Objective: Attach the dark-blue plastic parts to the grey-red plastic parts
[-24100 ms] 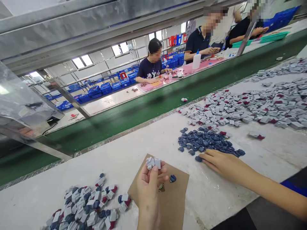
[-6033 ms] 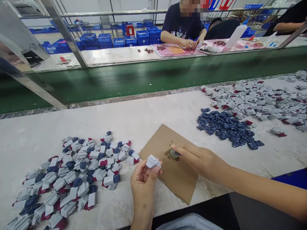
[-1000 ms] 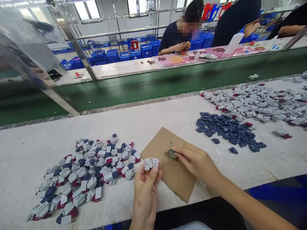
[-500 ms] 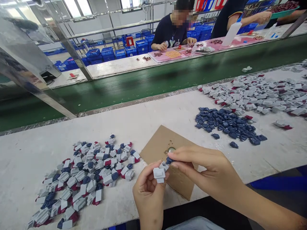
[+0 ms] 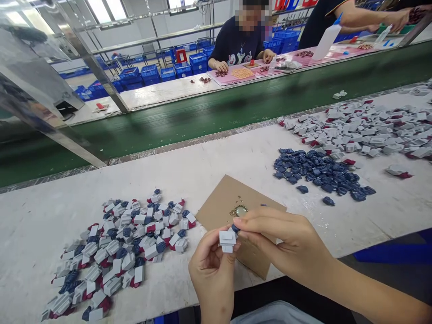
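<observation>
Between its thumb and fingers, my left hand (image 5: 213, 270) holds a light grey block-shaped part (image 5: 227, 240). A small dark blue piece (image 5: 235, 228) is pinched in the fingertips of my right hand (image 5: 286, 236), against the upper right side of the grey part. Both hands are over the near part of a brown cardboard sheet (image 5: 216, 204), on which a small round cap (image 5: 240, 210) with a toothed edge lies. To the left spreads a pile of grey, blue and dark red assembled pieces (image 5: 118, 243).
Dark blue pieces (image 5: 313, 168) lie in a heap at the right, with a large heap of grey and red parts (image 5: 371, 130) behind. A green conveyor belt (image 5: 189, 119) crosses beyond the table. Across it, a person (image 5: 241, 45) handles small parts beside a white bottle (image 5: 327, 40).
The blue piece is now closer against the grey part, with less of it showing. Across the belt, the person's hand has moved to a small pile, and another person's arms have shifted right.
</observation>
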`<control>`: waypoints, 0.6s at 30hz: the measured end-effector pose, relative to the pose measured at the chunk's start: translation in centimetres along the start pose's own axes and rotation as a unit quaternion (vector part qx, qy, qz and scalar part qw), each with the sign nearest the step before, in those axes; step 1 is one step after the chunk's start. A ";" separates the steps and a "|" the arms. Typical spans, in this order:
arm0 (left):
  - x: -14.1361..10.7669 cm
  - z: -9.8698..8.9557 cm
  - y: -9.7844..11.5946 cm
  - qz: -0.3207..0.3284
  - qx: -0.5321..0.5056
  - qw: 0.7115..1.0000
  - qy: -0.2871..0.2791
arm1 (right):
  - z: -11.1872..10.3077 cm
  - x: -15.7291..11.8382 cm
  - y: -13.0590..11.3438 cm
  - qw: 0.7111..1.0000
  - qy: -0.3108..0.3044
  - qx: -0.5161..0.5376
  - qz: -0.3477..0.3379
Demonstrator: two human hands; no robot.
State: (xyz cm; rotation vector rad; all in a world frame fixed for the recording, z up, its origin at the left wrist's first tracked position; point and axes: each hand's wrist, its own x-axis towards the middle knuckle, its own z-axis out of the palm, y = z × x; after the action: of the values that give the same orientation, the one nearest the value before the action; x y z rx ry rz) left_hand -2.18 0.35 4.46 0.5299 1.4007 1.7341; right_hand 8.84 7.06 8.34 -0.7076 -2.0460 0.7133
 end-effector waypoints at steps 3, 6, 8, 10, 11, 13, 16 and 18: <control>-0.1 0.5 -0.2 0.013 0.005 1.000 0.023 | 0.6 -0.4 0.2 0.999 0.024 0.024 0.028; -0.1 0.7 -0.2 0.023 0.019 0.999 0.034 | 1.0 -0.8 0.4 0.997 0.043 0.039 0.045; -0.1 0.7 -0.3 0.029 0.033 0.999 0.031 | 1.1 -0.9 0.6 0.996 0.046 0.054 0.055; 0.2 0.7 -0.3 0.029 0.042 0.998 0.034 | 1.2 -0.8 0.9 0.995 0.033 0.069 0.068; 0.4 0.8 -0.4 0.026 0.045 0.998 0.034 | 1.3 -0.8 1.0 0.994 0.023 0.074 0.073; 0.9 0.7 -0.4 0.015 0.052 0.998 0.034 | 1.5 -0.5 1.4 0.994 0.002 0.078 0.078; 2.0 -0.4 -0.4 0.005 0.073 0.997 0.022 | 1.4 0.3 2.0 0.996 -0.033 0.068 0.047; 3.0 -2.4 -0.2 0.000 0.102 0.995 -0.010 | 0.8 1.1 2.6 0.996 -0.077 0.048 -0.012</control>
State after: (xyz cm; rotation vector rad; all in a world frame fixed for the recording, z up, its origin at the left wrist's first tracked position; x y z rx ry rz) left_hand -5.58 1.37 3.03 0.6558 1.5730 1.5914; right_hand 8.21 9.39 6.68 -0.5872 -2.1399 0.8694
